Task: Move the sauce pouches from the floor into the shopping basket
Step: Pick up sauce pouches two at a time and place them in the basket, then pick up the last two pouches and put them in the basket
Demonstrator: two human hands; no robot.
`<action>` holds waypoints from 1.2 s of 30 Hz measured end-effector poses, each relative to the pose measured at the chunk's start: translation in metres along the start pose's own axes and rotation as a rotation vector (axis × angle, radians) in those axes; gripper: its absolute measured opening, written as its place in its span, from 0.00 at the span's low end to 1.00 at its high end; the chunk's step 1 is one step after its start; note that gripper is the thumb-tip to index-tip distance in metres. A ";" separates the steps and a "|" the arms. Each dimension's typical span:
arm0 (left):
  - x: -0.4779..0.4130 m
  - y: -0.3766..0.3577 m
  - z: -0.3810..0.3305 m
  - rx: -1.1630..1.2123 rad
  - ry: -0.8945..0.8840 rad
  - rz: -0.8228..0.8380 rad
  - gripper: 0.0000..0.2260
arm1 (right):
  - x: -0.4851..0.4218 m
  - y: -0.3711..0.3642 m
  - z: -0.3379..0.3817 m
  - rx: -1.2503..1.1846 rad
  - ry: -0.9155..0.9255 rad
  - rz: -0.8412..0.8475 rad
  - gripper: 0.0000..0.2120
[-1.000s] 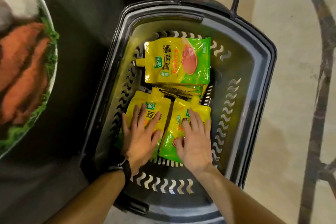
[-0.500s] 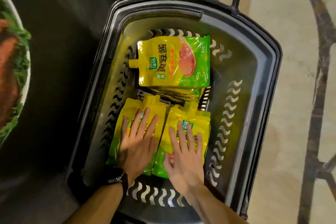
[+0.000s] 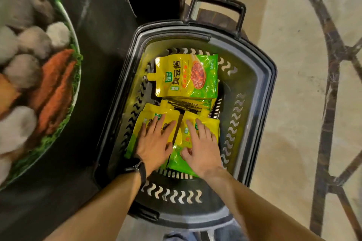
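A dark grey shopping basket [image 3: 260,92] stands on the floor below me, its handle at the far end. Inside lie yellow-and-green sauce pouches. The far pouch [image 3: 188,76] lies flat on top of others whose edges show beneath it. My left hand [image 3: 154,143] presses flat on the near left pouch [image 3: 145,121], fingers straight and spread. My right hand [image 3: 201,146] presses flat on the near right pouch [image 3: 209,123] the same way. Neither hand grips anything. No pouch shows on the floor.
A black panel [image 3: 88,45] printed with a picture of a food platter [image 3: 35,76] stands close along the basket's left side. Beige floor [image 3: 293,45] lies to the right, where a dark metal frame [image 3: 331,84] crosses the view.
Both hands stay flat on the two near pouches. The camera view has shifted, so the basket sits further right and lower in the frame.
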State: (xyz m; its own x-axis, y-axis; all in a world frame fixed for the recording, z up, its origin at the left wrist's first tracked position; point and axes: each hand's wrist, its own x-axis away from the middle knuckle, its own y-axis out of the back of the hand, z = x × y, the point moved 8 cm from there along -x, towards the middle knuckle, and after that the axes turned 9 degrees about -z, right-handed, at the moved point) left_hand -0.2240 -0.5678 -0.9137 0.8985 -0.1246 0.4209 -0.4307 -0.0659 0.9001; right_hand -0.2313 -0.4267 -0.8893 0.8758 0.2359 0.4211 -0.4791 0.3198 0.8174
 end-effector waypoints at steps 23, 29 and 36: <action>0.266 0.459 -0.061 0.025 0.175 -0.234 0.34 | 0.247 0.404 0.137 0.230 0.064 -0.126 0.38; 0.301 0.498 -0.071 0.030 0.250 -0.353 0.32 | 0.251 0.450 0.161 0.276 0.172 -0.168 0.38; 0.330 0.498 -0.088 -0.033 0.425 -0.346 0.32 | 0.248 0.467 0.145 0.305 0.296 -0.059 0.38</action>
State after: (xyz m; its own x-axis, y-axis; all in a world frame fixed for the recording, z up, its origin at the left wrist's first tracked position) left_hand -0.1346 -0.5547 -0.3169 0.9453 0.3100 0.1018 -0.1070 -0.0002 0.9943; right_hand -0.2296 -0.3520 -0.3457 0.8254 0.4928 0.2753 -0.3506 0.0653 0.9343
